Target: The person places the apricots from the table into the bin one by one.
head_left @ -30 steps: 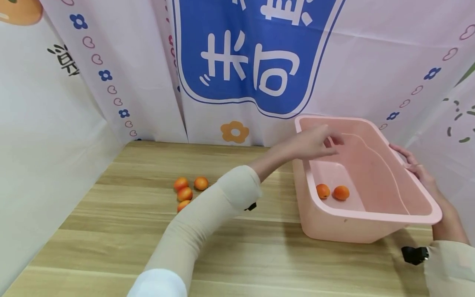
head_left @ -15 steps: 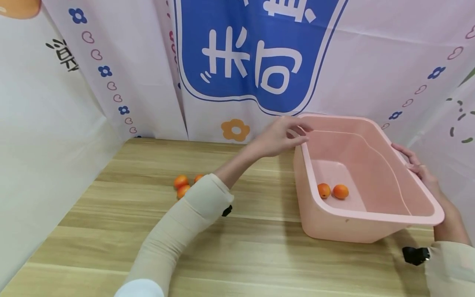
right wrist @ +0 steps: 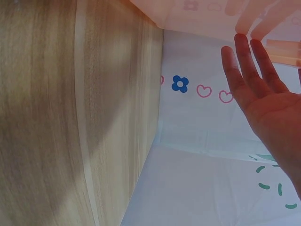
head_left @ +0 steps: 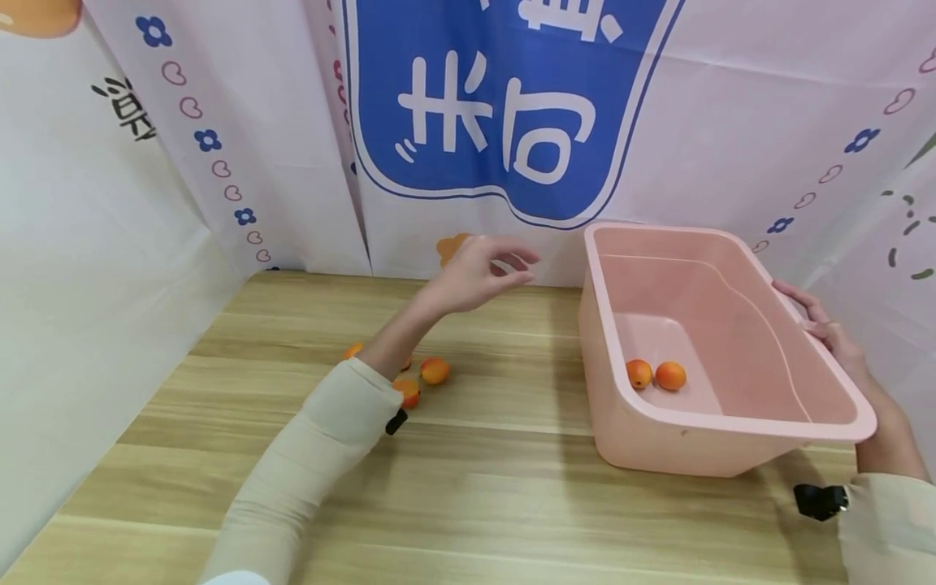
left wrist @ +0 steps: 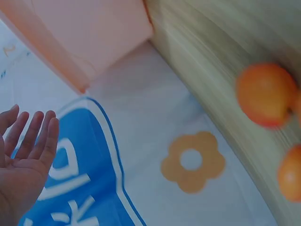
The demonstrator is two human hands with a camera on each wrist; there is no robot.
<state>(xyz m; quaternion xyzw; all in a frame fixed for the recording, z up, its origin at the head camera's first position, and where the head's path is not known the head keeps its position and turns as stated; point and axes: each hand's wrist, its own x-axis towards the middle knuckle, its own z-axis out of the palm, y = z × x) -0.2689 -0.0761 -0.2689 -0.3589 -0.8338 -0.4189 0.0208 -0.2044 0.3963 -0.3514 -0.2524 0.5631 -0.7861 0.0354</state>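
Since a second ago the left hand [head_left: 478, 272] has drawn back from over the pink tub [head_left: 731, 439] and now hangs in the air to the tub's left, above the wooden table [head_left: 475, 504], with its fingers loosely spread and nothing in them; the left wrist view shows the palm empty too. That move has uncovered the loose oranges [head_left: 435, 370] on the table, well left of the tub: two lie in plain sight beside the forearm, and a sliver of at least one more shows behind the cream sleeve [head_left: 314, 455], though how many are hidden there is hard to say. Inside the tub, two oranges [head_left: 654, 374] sit touching on its floor near the front wall, where they were before. On the tub's far right rim the right hand [head_left: 822, 325] rests as earlier, fingers straight and flat against the edge, not curled round it. Behind the tub hangs the blue and white banner [head_left: 497, 106].
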